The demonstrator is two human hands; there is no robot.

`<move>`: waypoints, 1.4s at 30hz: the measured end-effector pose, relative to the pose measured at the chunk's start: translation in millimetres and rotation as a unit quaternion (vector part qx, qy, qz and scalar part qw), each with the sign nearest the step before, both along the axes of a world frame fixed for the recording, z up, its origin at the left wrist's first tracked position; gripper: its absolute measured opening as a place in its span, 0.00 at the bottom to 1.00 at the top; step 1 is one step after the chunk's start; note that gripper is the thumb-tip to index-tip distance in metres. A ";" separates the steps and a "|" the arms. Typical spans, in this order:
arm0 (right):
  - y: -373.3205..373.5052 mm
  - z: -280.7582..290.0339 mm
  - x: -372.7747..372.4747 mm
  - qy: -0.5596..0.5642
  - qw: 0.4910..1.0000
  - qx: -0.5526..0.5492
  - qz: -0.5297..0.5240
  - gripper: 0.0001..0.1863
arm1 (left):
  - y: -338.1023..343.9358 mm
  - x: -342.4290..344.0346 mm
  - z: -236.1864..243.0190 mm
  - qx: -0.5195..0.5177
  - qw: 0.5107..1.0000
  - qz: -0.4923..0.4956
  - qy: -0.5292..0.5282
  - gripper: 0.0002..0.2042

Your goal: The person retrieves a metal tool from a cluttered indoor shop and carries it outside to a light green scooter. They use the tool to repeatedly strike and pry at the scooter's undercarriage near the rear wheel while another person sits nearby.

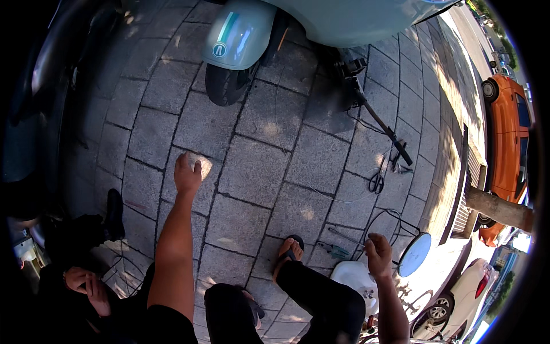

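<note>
My left hand [188,174] is stretched forward above the paving stones. Its thumb stands apart from the fingers, and nothing shows in it. On the right, the fingers of my right hand [378,256] are closed. A thin metal rod [345,236] and a dark looped cable [382,214] come close to this hand; whether it grips either one is unclear. Pliers with teal handles [334,250] lie beside the rod. Ahead stands a pale green scooter with a front mudguard [240,37] above its black tyre [224,86]. A thin wire [312,188] curves across the paving.
A black bar [385,127] slants down from the scooter, near black-handled scissors [376,183]. Right of me are a blue-topped round stool [415,254] and a white basin-like object [350,277]. Another person's hands [89,285] are at lower left. Parked cars, one orange [507,135], stand beyond.
</note>
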State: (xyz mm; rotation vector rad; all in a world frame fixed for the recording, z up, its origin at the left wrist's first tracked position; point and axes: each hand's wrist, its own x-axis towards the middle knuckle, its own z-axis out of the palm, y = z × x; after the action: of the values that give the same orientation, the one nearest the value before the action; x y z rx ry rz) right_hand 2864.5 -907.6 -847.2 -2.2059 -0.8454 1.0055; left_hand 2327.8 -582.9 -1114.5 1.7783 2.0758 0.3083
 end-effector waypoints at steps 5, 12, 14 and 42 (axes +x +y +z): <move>69.3 -129.2 -35.4 -0.110 0.976 -0.005 0.185 0.15 | 5.3 -67.3 -87.3 0.034 0.974 0.175 0.138 0.34; 77.8 -238.4 -81.4 -0.182 0.974 0.027 0.130 0.17 | -2.0 -46.5 -108.7 0.084 0.949 0.188 0.240 0.33; 85.3 -263.3 -88.8 -0.219 0.972 0.065 0.059 0.17 | -4.5 -51.7 -102.5 0.074 0.943 0.203 0.255 0.32; 43.2 -375.5 -71.4 -0.318 0.944 0.031 -0.078 0.20 | -2.6 -49.9 -111.6 0.088 0.971 0.125 0.186 0.36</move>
State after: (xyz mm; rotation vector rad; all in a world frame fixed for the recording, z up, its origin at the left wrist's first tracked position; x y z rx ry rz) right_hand 2793.0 -864.5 -1222.7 -2.5236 -0.9272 0.1680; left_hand 2278.0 -585.6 -1226.2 1.7836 2.6201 0.2497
